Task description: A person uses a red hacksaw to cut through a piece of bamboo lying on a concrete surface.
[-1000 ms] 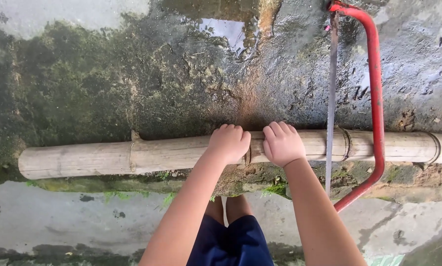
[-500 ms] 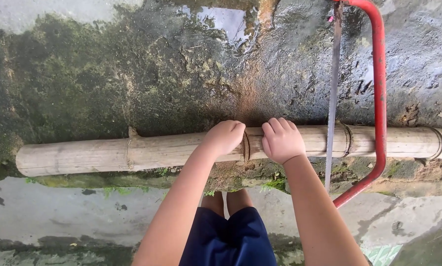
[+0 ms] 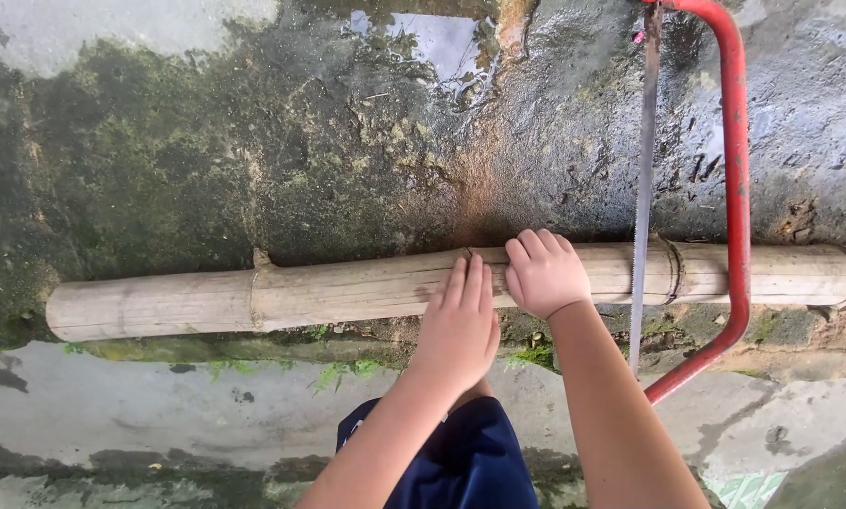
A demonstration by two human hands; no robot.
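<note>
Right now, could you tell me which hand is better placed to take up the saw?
Probably the right hand: it rests on the bamboo just beside the saw lying across it. The left hand sits farther away.

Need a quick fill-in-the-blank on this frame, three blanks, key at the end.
1. Both hands rest on a long ____ pole.
2. The saw lying across the pole has a ____ frame.
3. The right hand sits between the left hand and the ____.
Missing words: bamboo; red; saw
</note>
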